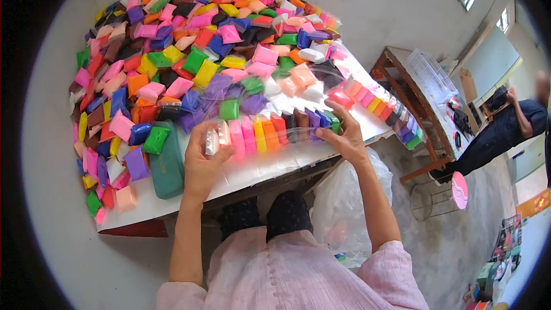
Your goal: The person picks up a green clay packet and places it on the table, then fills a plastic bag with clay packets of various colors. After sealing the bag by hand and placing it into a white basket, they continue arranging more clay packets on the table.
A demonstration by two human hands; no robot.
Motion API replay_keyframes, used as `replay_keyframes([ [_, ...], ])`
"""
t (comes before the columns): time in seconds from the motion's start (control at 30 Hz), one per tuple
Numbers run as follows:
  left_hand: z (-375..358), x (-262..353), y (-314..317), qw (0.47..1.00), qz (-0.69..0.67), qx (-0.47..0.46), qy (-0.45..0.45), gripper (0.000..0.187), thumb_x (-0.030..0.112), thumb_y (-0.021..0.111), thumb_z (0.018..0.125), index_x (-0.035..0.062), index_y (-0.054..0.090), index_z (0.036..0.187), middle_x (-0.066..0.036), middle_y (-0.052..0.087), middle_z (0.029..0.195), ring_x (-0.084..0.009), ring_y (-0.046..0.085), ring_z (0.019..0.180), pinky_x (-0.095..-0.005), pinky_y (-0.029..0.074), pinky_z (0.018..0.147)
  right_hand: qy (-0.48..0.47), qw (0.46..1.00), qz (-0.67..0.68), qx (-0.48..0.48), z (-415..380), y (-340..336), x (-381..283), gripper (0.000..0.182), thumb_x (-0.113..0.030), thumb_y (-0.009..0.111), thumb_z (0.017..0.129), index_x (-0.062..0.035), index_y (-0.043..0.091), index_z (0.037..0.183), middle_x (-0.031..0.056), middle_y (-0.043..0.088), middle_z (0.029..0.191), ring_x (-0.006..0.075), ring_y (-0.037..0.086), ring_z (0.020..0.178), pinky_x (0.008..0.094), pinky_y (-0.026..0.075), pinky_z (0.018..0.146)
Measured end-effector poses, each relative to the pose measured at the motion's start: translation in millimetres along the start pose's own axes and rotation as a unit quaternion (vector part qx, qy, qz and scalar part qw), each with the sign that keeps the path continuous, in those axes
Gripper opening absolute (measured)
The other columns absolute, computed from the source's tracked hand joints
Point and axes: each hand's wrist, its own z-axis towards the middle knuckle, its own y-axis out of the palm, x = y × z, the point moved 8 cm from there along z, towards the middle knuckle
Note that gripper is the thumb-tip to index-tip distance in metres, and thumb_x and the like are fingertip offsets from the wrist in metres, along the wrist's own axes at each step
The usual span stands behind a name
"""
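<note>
A row of small coloured packets (pixel 265 134), which look like modelling clay, stands side by side at the table's front, running from white and pink through yellow, orange, red, black and brown to blue and green. My left hand (pixel 205 158) is closed around the row's white left end. At the other end, my right hand (pixel 345 135) pinches clear plastic (pixel 295 136) that stretches along the packets. Whether this plastic fully encloses the row cannot be made out. Behind my hands, a large heap of loose packets (pixel 172 60) covers much of the white table (pixel 229 179).
A green pouch (pixel 167 163) lies left of my left hand. Another packed row (pixel 379 106) rests at the table's right end. Below hangs a clear plastic bag (pixel 350 206). Farther right are a wooden table (pixel 410 83), a stool (pixel 459 190) and a standing person (pixel 511 117).
</note>
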Motion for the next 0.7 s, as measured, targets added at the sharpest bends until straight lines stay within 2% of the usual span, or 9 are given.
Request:
replay_keyframes([
  [0.23, 4.0, -3.8, -0.4, 0.999, -0.047, -0.003, -0.024, 0.053, 0.008, 0.079, 0.081, 0.0052, 0.051, 0.126, -0.002, 0.06, 0.1, -0.0101, 0.057, 0.088, -0.024, 0.049, 0.077, -0.013, 0.999, -0.035, -0.004, 4.1, 0.0, 0.0, 0.072, -0.029, 0.084, 0.074, -0.0032, 0.053, 0.134, 0.0127, 0.065, 0.111, 0.0202, 0.061, 0.104, 0.0336, 0.048, 0.093],
  [0.33, 9.3, -7.5, -5.9, 0.996, 0.014, 0.001, -0.084, 0.057, 0.015, 0.081, 0.081, 0.0021, 0.049, 0.128, -0.003, 0.061, 0.093, -0.0102, 0.058, 0.082, -0.0243, 0.049, 0.072, 0.011, 0.999, -0.046, -0.017, 6.3, -0.8, -4.0, 0.072, -0.034, 0.083, 0.076, -0.0027, 0.053, 0.133, 0.0125, 0.066, 0.106, 0.0192, 0.062, 0.1, 0.0327, 0.048, 0.089],
  [0.4, 14.5, -12.1, -10.3, 0.994, 0.074, 0.008, -0.077, 0.06, 0.024, 0.08, 0.083, -0.0001, 0.048, 0.128, -0.005, 0.061, 0.09, -0.0101, 0.058, 0.08, -0.0242, 0.048, 0.069, 0.044, 0.996, -0.068, -0.028, 8.4, -1.4, -6.4, 0.072, -0.038, 0.081, 0.078, -0.0018, 0.052, 0.133, 0.0129, 0.066, 0.103, 0.0189, 0.062, 0.097, 0.032, 0.048, 0.087],
  [0.53, 15.4, -7.7, -16.2, 0.976, 0.178, 0.049, -0.111, 0.06, 0.037, 0.073, 0.088, 0.0012, 0.049, 0.13, -0.008, 0.061, 0.095, -0.0116, 0.052, 0.079, -0.0278, 0.044, 0.067, 0.063, 0.989, -0.132, -0.022, 14.0, -1.0, -2.1, 0.073, -0.045, 0.076, 0.082, 0.0003, 0.051, 0.133, 0.018, 0.066, 0.105, 0.0255, 0.064, 0.1, 0.0353, 0.049, 0.088],
  [0.63, 9.4, 5.9, -13.8, 0.952, 0.29, 0.09, -0.048, 0.065, 0.043, 0.07, 0.089, 0.0008, 0.047, 0.132, -0.01, 0.059, 0.089, -0.0162, 0.051, 0.075, -0.0335, 0.044, 0.065, 0.052, 0.981, -0.185, -0.004, 11.6, -0.3, -9.1, 0.075, -0.048, 0.074, 0.083, 0.0013, 0.05, 0.134, 0.0228, 0.065, 0.113, 0.0312, 0.063, 0.106, 0.0384, 0.048, 0.092],
  [0.7, 4.8, 16.2, -9.9, 0.933, 0.338, 0.086, -0.089, 0.067, 0.047, 0.068, 0.088, 0.0018, 0.046, 0.132, -0.02, 0.062, 0.093, -0.0311, 0.059, 0.085, -0.0412, 0.047, 0.075, 0.043, 0.976, -0.216, -0.002, 9.8, -1.8, -12.6, 0.077, -0.048, 0.074, 0.082, 0.002, 0.049, 0.135, 0.0255, 0.063, 0.12, 0.0339, 0.062, 0.111, 0.04, 0.047, 0.096],
])
